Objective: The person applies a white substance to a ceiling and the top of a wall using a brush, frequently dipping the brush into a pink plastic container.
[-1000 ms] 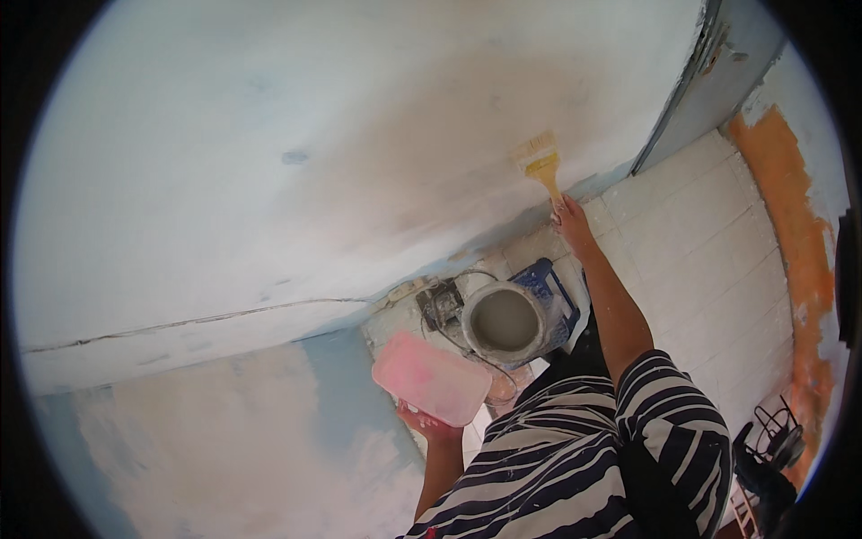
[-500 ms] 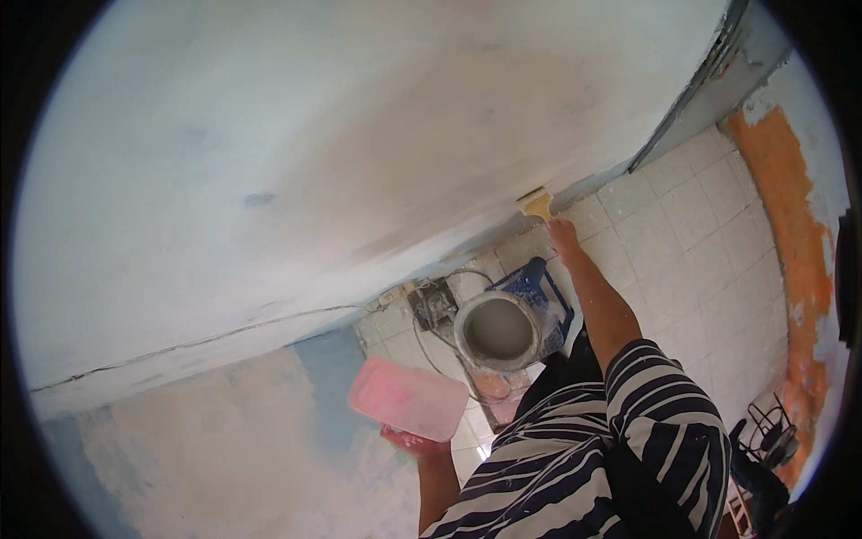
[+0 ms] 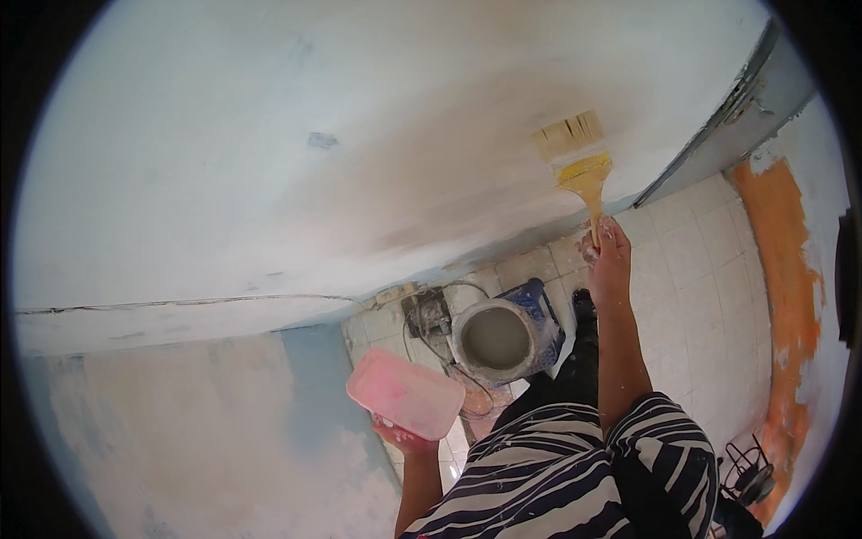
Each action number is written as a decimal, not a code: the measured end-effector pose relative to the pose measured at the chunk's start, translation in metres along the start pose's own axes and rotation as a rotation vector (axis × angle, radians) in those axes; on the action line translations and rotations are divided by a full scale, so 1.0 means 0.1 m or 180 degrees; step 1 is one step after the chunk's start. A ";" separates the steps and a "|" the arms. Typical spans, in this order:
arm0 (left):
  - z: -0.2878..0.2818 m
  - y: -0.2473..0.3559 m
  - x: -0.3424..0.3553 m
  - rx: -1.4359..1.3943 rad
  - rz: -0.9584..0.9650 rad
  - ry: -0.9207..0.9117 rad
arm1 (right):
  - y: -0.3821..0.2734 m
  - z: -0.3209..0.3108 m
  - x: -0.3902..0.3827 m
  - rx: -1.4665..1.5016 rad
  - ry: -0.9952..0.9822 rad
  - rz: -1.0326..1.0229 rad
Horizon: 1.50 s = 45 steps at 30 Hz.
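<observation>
My right hand [image 3: 608,260] is closed round the handle of a wide flat paintbrush [image 3: 585,171] with a yellow band. Its pale bristles point up against or just in front of the whitish, patchy wall [image 3: 431,135]; I cannot tell whether they touch. Low on the left, my left hand [image 3: 404,435] grips a pink plastic tub [image 3: 406,393] from beneath and along its side. The tub is tilted, and pale residue coats its inside. White smears mark the fingers of both hands.
A bucket of greyish liquid [image 3: 496,339] stands before me on a blue crate [image 3: 544,310]. Beside it lie a dusty dark device [image 3: 427,312] and cables. Pale floor tiles [image 3: 682,269] run rightward to a wall with an orange band [image 3: 781,260]. A black-framed object [image 3: 750,472] is at lower right.
My right hand has raised the paintbrush from near the wall's base to higher up the wall, bristles now seen broadside. The tub in my left hand has barely moved; the view has shifted slightly.
</observation>
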<state>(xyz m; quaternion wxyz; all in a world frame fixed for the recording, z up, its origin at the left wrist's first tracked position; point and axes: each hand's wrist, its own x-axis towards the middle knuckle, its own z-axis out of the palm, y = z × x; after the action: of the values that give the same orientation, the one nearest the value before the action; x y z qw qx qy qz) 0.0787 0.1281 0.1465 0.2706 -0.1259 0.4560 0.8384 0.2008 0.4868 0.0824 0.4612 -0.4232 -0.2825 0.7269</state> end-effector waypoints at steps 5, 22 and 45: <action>0.11 -0.02 -0.01 0.0160 0.0058 0.0039 | 1.07 -0.42 0.73 -0.0891 -0.0194 -0.0110; 0.06 -0.01 0.03 0.0533 0.0125 0.0265 | 2.74 -1.36 1.64 -0.3436 0.0367 0.0190; 0.13 -0.37 0.03 0.0491 -0.0037 -0.0341 | 2.03 -0.92 1.28 -0.1790 -0.0311 -0.0890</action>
<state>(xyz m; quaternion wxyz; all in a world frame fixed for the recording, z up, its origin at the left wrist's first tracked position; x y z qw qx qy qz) 0.0979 0.1558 0.1265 0.3083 -0.0623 0.5033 0.8048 0.1662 0.5206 -0.1704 0.4075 -0.4558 -0.5496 0.5693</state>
